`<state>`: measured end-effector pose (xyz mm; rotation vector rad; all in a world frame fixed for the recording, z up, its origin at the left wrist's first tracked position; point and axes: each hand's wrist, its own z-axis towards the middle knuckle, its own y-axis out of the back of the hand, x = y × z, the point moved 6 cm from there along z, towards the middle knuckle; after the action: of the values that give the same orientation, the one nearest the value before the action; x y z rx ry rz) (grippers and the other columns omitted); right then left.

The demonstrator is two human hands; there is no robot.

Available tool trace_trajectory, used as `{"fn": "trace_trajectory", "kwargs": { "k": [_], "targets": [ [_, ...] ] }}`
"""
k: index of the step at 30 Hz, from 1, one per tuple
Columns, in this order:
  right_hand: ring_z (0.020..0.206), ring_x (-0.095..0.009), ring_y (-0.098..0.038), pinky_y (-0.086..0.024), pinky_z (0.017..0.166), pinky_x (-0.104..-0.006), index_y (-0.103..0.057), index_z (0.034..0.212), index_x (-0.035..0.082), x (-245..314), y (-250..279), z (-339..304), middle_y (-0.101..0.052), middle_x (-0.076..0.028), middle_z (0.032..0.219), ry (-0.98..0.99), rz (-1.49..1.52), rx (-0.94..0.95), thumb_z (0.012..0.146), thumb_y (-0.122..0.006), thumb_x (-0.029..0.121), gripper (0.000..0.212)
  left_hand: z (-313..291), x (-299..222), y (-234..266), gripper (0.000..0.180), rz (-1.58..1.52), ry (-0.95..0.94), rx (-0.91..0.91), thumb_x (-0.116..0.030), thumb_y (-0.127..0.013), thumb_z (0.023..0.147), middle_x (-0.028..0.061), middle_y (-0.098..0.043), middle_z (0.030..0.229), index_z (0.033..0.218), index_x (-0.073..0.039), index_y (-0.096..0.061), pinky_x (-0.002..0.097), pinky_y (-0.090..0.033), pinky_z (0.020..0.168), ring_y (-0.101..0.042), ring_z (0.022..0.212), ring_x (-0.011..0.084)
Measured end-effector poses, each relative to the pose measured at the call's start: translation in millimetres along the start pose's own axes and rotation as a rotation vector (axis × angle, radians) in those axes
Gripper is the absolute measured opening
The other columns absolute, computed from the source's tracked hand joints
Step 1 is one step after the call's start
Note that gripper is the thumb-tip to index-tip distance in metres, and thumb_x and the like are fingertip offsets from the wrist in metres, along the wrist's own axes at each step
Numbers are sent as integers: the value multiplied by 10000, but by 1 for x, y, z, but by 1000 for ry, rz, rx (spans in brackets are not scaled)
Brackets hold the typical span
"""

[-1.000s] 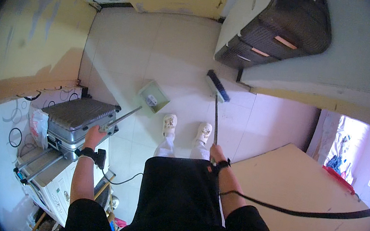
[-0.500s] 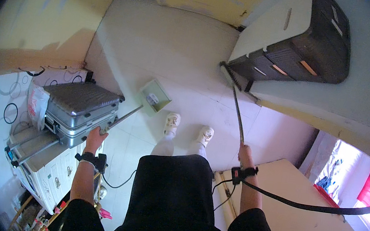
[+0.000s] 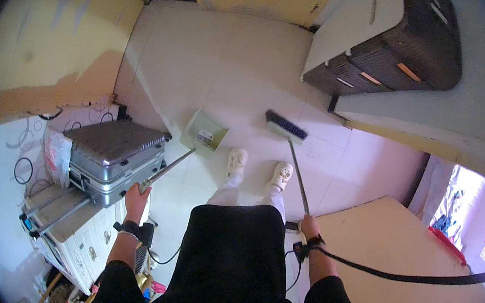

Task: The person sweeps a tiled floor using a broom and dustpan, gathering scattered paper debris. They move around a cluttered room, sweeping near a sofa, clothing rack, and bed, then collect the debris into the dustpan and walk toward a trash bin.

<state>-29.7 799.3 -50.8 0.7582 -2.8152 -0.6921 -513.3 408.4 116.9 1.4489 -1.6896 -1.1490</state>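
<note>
My left hand (image 3: 137, 200) is closed round the upper end of a long-handled dustpan. The pale green pan of this dustpan (image 3: 186, 136) lies on the floor ahead of my left foot, with a small whitish item (image 3: 204, 137) inside it. In my right hand (image 3: 310, 226) is the handle of a broom. Its head (image 3: 286, 126), a pale block with dark bristles, is at floor level to the right of the pan and apart from it. The bristles look slightly blurred.
A silver suitcase (image 3: 113, 177) lies on a white drawer cabinet (image 3: 79, 252) at my left. Far right stands a dark woven drawer unit (image 3: 388, 66). A beige tabletop (image 3: 399, 264) is near my right arm. My feet in light clogs (image 3: 281, 174) are between broom and pan.
The broom head has come away from the foot of the dark drawer unit, leftward and nearer to me. My right hand has moved down slightly. The dustpan is still in my left hand.
</note>
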Motion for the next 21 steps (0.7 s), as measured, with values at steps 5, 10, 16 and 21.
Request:
{"fn": "trace_trajectory", "kwargs": {
  "k": [5,10,16,21],
  "targets": [
    [727,-417,-529,-420,645,-477,-517,774,-30,-39,7,-109,-548,-262,733,-284,320,-198,847,-357,321,393,14,-28,6,361,-5,-158,-31,-326,-624,686,216,-563,696,739,17,-525,401,-431,592,-551,677,371],
    [692,-404,-539,-429,615,-455,-527,776,-40,-50,-20,-149,-554,-249,718,-495,606,-247,863,-312,336,442,43,-55,2,359,114,-289,80,-328,-615,690,222,-566,725,725,20,-532,402,-436,606,-554,699,363],
    [581,-306,-565,-458,504,-395,-556,788,-8,-56,-65,-18,-564,-178,672,-498,863,-305,824,-385,203,273,73,-60,-10,386,143,-342,115,-348,-606,695,228,-567,749,779,25,-557,410,-431,636,-549,722,375],
    [606,-294,-567,-452,497,-374,-546,765,-4,38,-76,37,-564,-174,713,-258,336,-280,781,-457,196,219,79,-66,-8,404,133,-353,193,-321,-636,669,240,-570,787,818,48,-568,416,-424,667,-544,764,386]
  ]
}}
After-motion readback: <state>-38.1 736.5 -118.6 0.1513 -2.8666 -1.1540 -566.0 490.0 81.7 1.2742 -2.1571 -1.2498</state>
